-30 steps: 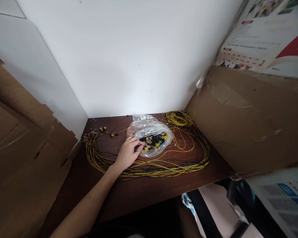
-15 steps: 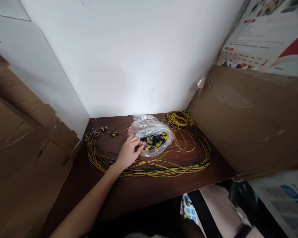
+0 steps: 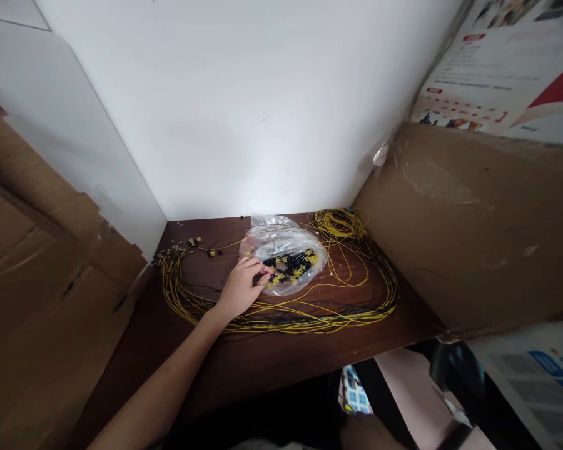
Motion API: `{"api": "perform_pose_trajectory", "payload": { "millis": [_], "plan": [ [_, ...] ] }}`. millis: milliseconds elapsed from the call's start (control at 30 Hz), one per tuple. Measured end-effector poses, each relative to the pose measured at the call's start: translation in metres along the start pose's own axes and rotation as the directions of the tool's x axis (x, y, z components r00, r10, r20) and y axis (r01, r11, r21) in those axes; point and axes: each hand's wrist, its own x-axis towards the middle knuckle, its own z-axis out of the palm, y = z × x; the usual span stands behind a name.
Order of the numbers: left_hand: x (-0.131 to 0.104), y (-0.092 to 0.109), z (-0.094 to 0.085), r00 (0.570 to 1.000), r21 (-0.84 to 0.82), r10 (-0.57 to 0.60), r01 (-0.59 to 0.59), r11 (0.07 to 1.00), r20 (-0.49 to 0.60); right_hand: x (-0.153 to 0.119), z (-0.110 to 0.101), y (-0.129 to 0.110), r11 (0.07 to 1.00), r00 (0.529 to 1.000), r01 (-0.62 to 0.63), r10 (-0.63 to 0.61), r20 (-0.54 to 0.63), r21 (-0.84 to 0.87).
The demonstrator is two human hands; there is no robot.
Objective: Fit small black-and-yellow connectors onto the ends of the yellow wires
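My left hand reaches over the table to the near left rim of a clear plastic bag. Its thumb and fingers are drawn together, and what lies between them, if anything, is hidden. Beside the fingertips, the open bag holds a heap of small black and yellow connectors. A dark, partly visible shape at the bottom edge appears to be my right hand, below the table's front edge. Its fingers are not distinguishable. Something small and yellow shows beside it.
A loop of yellow and black wires surrounds the bag on the brown table. A coil of yellow wire lies back right. Several wire ends with connectors are at left. Cardboard and a white wall enclose the table.
My left hand stays at the bag's rim with almost no movement. The dark shape at the bottom edge has shifted slightly. The whole view has moved a little.
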Motion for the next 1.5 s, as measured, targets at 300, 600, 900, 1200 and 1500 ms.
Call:
{"api": "perform_pose_trajectory", "payload": {
  "millis": [300,600,900,1200,1500],
  "plan": [
    [0.000,0.000,-0.001,1.000,-0.041,0.005,-0.006,0.999,-0.003,0.015,-0.147,-0.001,0.632,0.689,0.678,-0.724,-0.026,0.374],
    [0.001,0.002,-0.002,1.000,-0.019,-0.006,0.007,1.000,0.021,0.159,-0.157,0.024,0.786,0.545,0.617,-0.392,-0.741,0.038],
    [0.001,0.004,-0.003,0.997,-0.092,-0.081,0.081,0.992,0.005,0.145,-0.146,0.035,0.700,0.464,0.713,-0.434,-0.773,0.034],
    [0.000,0.007,-0.005,0.999,-0.070,-0.032,0.033,0.997,0.012,0.142,-0.149,0.035,0.769,0.556,0.612,-0.582,-0.593,-0.182],
    [-0.001,0.007,-0.004,0.999,-0.058,-0.006,0.008,0.998,0.038,0.150,-0.145,0.043,0.795,0.597,0.593,-0.539,-0.594,-0.126]
  ]
}}
